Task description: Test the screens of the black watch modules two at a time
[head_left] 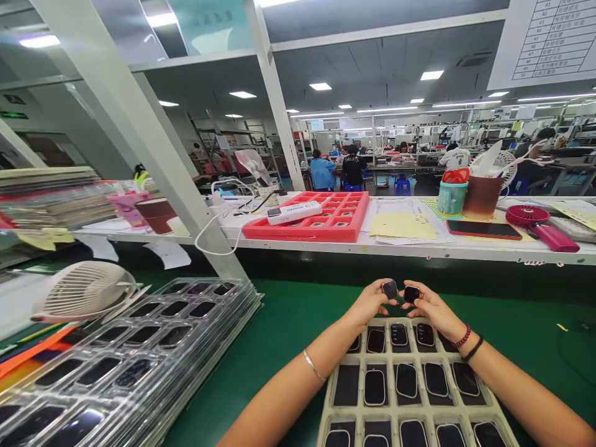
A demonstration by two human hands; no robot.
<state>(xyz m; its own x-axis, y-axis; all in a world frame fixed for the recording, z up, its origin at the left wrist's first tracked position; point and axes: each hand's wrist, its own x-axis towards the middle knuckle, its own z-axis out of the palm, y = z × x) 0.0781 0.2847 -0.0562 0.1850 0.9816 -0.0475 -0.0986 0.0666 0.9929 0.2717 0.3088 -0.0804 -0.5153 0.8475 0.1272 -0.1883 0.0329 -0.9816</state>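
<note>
Left hand: your left hand pinched a dark, square, round-cornered watch body by its edge.
Right hand: your right hand gripped a second dark, square watch body.
Hand position: your hands were apart, close together, above the far edge of the cream plastic compartment tray.
Worktop: the tray lay on the green worktop, right of the stacked clear plastic trays.

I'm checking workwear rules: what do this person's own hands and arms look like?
The left hand and right hand are gloveless; no sleeves show. On the left, a thin silver bangle; on the right, a dark red beaded bracelet and black band.
</note>
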